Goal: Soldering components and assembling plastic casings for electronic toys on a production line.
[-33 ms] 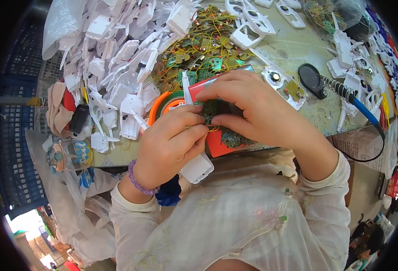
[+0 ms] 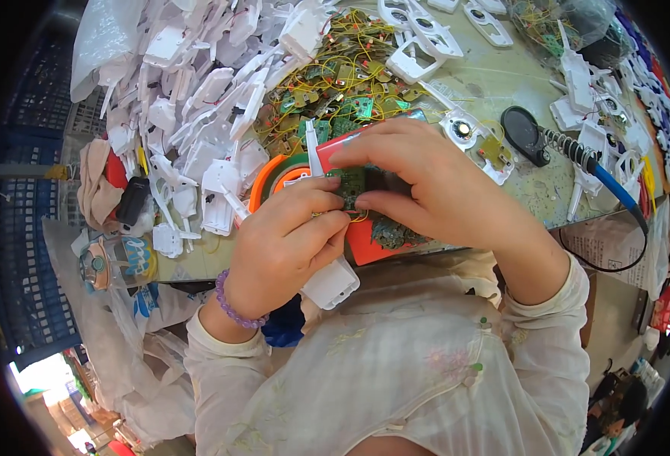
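My left hand (image 2: 274, 243), with a purple bead bracelet at the wrist, is closed round a white plastic casing (image 2: 331, 284). The casing's lower end sticks out below my fingers; its slim white arm (image 2: 314, 148) points up above them. Between my hands sits a small green circuit board (image 2: 352, 182), partly hidden by fingers. My right hand (image 2: 437, 178) arches over the board from the right, thumb and fingertips at its edges. Thin yellow wire shows by the left fingertips. Behind the left hand is an orange and green ring-shaped roll (image 2: 263, 182).
White casings (image 2: 191, 91) are piled at the far left. Circuit boards with yellow wires (image 2: 335, 83) lie heaped behind my hands. Under them is a red-orange surface (image 2: 365, 242) with a tangled metallic clump (image 2: 393, 234). At right stand a black round dish (image 2: 523, 135) and a coiled-spring holder (image 2: 570, 146) with blue-handled tool.
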